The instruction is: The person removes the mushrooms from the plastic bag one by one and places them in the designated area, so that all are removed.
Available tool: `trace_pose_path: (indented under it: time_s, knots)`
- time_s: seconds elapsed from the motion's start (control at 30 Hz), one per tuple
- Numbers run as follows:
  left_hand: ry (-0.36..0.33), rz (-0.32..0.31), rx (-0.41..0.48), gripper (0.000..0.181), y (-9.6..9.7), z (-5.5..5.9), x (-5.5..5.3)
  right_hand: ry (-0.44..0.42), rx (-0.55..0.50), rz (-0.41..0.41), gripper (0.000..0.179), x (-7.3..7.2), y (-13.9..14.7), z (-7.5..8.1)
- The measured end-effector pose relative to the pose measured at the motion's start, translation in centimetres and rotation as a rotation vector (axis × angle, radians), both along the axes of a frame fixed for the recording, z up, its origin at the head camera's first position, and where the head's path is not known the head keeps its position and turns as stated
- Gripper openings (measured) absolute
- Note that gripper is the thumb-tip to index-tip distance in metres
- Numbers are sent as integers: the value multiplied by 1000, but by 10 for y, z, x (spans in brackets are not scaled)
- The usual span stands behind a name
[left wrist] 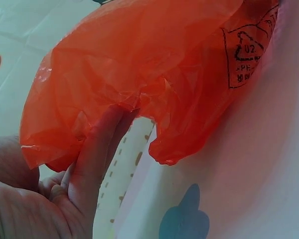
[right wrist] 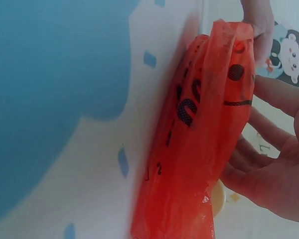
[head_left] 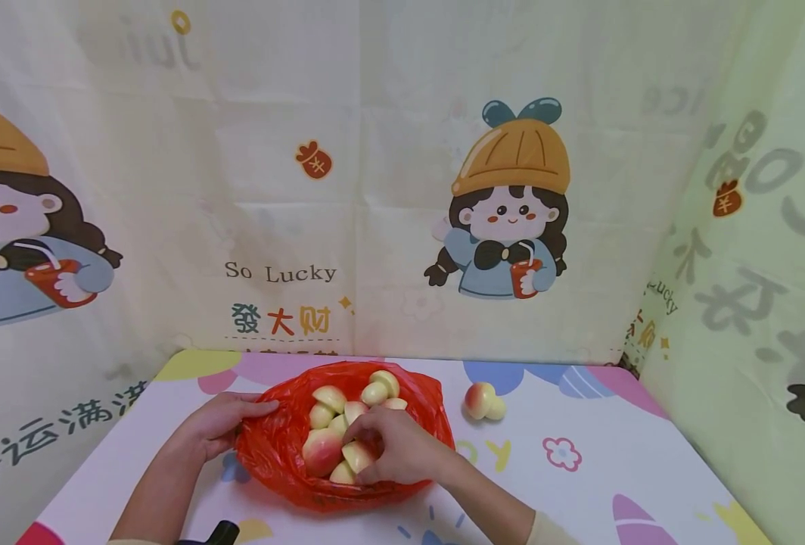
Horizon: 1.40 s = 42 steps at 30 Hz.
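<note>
A red plastic bag [head_left: 266, 446] lies with its mouth spread wide, holding several mushroom-shaped pieces [head_left: 323, 452] in cream with a pink blush. My left hand [head_left: 216, 425] pinches the bag's left rim, thumb over the edge and fingers against the outside; the left wrist view shows those fingers [left wrist: 92, 164] beneath the thin plastic. Reaching over the near right rim, my right hand [head_left: 402, 446] has thumb and forefinger on either side of one mushroom-shaped piece [head_left: 358, 457] inside the bag. From the right wrist, the bag wall [right wrist: 204, 134] hides most of the contents.
One more pink and cream mushroom-shaped piece [head_left: 482, 401] lies on the table right of the bag. The tabletop [head_left: 620, 446] has a colourful printed cover. Printed cloth walls [head_left: 389, 303] stand behind and at both sides. A dark rod end [head_left: 223, 533] shows at the near edge.
</note>
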State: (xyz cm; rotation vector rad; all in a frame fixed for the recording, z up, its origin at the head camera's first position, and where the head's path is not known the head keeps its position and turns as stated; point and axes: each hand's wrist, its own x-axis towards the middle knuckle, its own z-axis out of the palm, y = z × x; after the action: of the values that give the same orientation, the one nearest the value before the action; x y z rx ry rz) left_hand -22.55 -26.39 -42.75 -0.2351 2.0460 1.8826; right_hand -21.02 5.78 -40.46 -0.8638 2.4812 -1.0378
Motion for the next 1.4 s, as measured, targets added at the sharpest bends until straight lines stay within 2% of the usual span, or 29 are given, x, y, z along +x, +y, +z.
trace_pose_path:
  time_s: [0.57,0.9,1.4]
  knots:
    - [3,14,-35,55,2,2,0,137,82,15,44,8,-5,-4]
    - [4,15,-27,55,3,2,1,135,87,1,45,12,-8,-2]
    - [19,5,-12,54,3,3,2,142,78,-21,44,9,-8,-8]
